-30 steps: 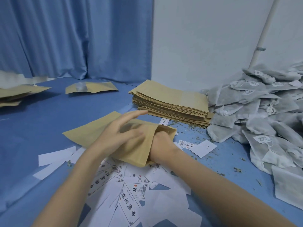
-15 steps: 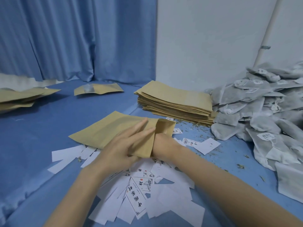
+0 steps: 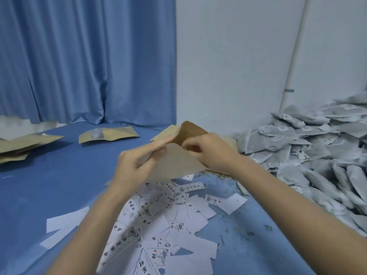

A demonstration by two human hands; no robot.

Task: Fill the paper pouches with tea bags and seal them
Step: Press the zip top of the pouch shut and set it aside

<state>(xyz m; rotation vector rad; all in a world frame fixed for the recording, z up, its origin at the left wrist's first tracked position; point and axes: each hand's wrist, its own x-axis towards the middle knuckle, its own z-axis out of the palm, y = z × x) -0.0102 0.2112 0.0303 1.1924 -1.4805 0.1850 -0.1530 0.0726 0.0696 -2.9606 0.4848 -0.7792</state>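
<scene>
I hold a brown paper pouch point(image 3: 178, 163) lifted off the blue table, its mouth open toward me. My left hand point(image 3: 137, 165) grips the pouch's left edge, fingers straight along its top, thumb underneath. My right hand point(image 3: 210, 151) curls its fingers at the pouch's open mouth and pinches the right edge. A big heap of grey tea bags point(image 3: 309, 153) lies to the right against the wall. The stack of empty pouches is mostly hidden behind my hands.
White printed labels point(image 3: 158, 225) are scattered on the blue table point(image 3: 49, 185) below my hands. Filled pouches lie at the far left point(image 3: 17, 145) and one further back point(image 3: 107, 133). Blue curtain and white wall stand behind.
The pouch has been lifted from the table and tilted up. My right hand has come out of the pouch and now holds its mouth; my left shifted from pressing on top to gripping the edge.
</scene>
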